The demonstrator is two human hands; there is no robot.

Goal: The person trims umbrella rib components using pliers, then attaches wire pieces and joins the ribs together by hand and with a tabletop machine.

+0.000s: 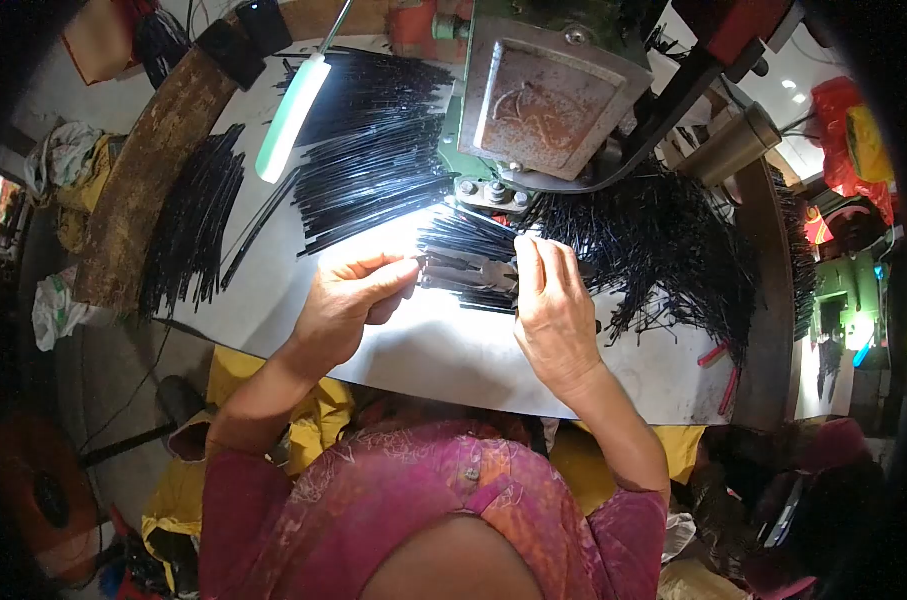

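Note:
My left hand (348, 300) is closed in a pinch, thumb against forefinger, at the tip of a grey metal tool that looks like pliers (495, 275). Whatever small piece sits between those fingertips is too small to name. My right hand (555, 320) is wrapped around the pliers from the other side, hiding the handles. Their jaws point left toward my left fingertips. Just behind and below the pliers lie thin black rods (473, 232) in bright light, below the head of a green machine (548, 105).
Bundles of black rods (373, 180) cover the white table (423, 370) at back left, with another bundle (193, 220) farther left. A tangled black heap (663, 240) lies right, near red handles (728, 390). A lamp (293, 120) hangs over the left bundles.

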